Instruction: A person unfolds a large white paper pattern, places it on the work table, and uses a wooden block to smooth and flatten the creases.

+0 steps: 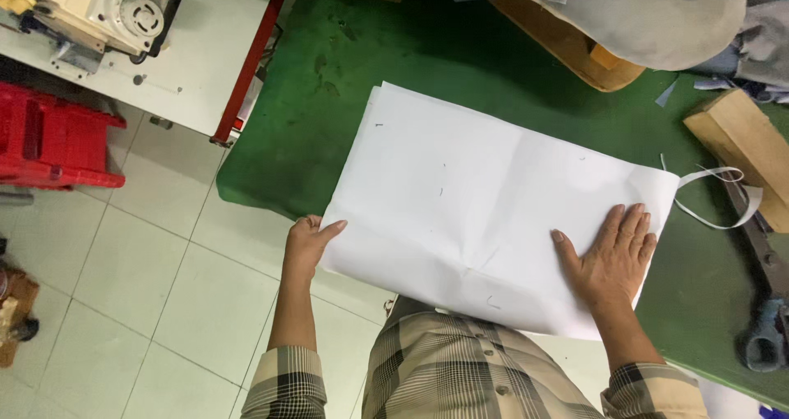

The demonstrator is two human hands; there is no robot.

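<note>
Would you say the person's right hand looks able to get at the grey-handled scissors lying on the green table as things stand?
Probably yes: the right hand lies flat on the white sheet, the grey-handled scissors lie just beyond it, and only bare green table lies between them.

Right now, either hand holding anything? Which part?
Left hand pinches the white sheet at its left edge; right hand lies flat on its right end, not gripping.

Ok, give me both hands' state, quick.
Left hand: grips the white sheet at its edge.
Right hand: open, flat on the sheet.
</note>
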